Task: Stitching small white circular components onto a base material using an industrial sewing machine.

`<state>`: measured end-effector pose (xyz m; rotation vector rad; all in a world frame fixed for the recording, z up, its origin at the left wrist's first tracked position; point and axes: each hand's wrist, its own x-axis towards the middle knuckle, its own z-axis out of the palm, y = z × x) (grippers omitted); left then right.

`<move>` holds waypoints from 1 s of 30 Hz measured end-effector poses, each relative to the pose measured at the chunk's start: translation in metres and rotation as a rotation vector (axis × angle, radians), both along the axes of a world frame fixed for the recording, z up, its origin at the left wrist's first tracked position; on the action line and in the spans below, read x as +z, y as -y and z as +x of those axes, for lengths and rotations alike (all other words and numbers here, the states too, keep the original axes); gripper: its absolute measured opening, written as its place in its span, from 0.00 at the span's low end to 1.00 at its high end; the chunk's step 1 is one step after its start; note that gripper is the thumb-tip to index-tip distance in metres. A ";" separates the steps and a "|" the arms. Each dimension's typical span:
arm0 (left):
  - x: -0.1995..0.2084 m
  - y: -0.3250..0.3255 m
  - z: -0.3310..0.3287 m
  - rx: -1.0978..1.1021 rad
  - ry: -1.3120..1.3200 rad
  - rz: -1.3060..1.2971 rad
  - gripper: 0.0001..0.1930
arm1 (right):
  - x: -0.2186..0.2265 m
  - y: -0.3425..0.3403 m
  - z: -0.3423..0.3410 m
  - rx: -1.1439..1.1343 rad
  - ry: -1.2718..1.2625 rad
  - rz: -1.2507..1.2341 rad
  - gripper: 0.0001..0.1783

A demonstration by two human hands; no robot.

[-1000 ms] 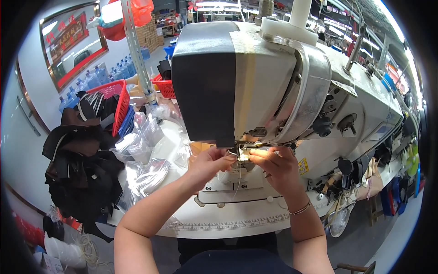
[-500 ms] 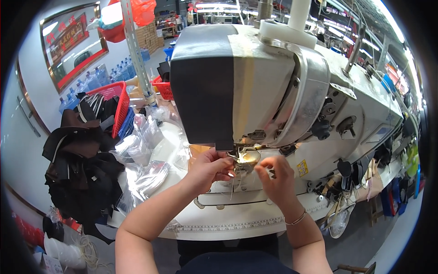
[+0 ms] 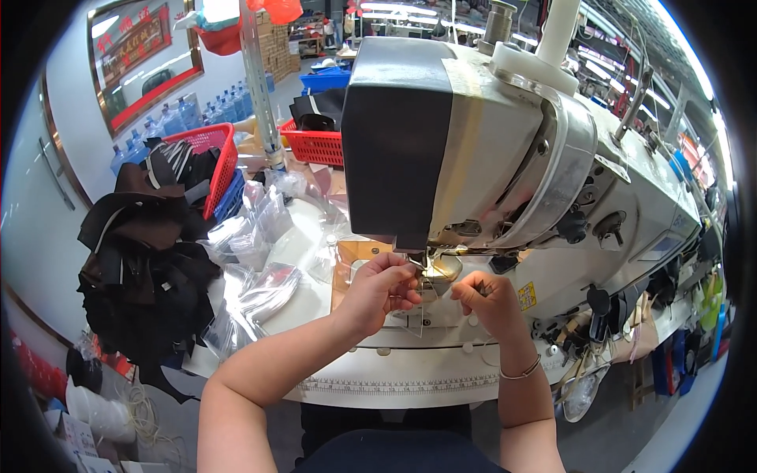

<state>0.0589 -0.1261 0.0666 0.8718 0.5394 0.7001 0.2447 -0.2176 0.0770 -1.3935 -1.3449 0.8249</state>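
A big sewing machine with a dark-fronted head point(image 3: 398, 150) stands in front of me, its needle area point(image 3: 430, 268) lit from close by. Just left of the needle, my left hand point(image 3: 380, 293) is closed in a pinch at a thin pale thread point(image 3: 421, 315) that hangs down over the machine bed. To the right of the needle, a short way off, my right hand point(image 3: 493, 306) has its fingers curled in. A small dark thing shows within those fingers, too little of it to name.
Clear plastic pieces point(image 3: 252, 299) lie on the white table point(image 3: 378, 370) to the left. A heap of dark cut pieces point(image 3: 146, 276) spills beside them, near a red basket point(image 3: 223, 169). A ruler strip runs along the front edge. Straps and pouches crowd the right.
My view has turned a little left, so the machine sits farther right. My left fingers remain near the needle. My right hand has turned slightly and stays closed.
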 end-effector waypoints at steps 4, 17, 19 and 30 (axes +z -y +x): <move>0.002 0.005 0.002 0.033 -0.021 0.003 0.06 | 0.008 -0.005 0.008 -0.014 0.010 -0.078 0.10; 0.000 0.010 0.003 0.070 -0.052 0.075 0.08 | -0.007 -0.024 0.036 0.128 -0.050 -0.085 0.10; 0.002 0.009 0.003 0.073 -0.056 0.075 0.08 | -0.014 -0.019 0.038 -0.040 -0.166 -0.025 0.09; 0.001 -0.028 -0.033 0.263 -0.090 0.123 0.06 | -0.037 0.053 0.033 -0.046 0.160 -0.155 0.18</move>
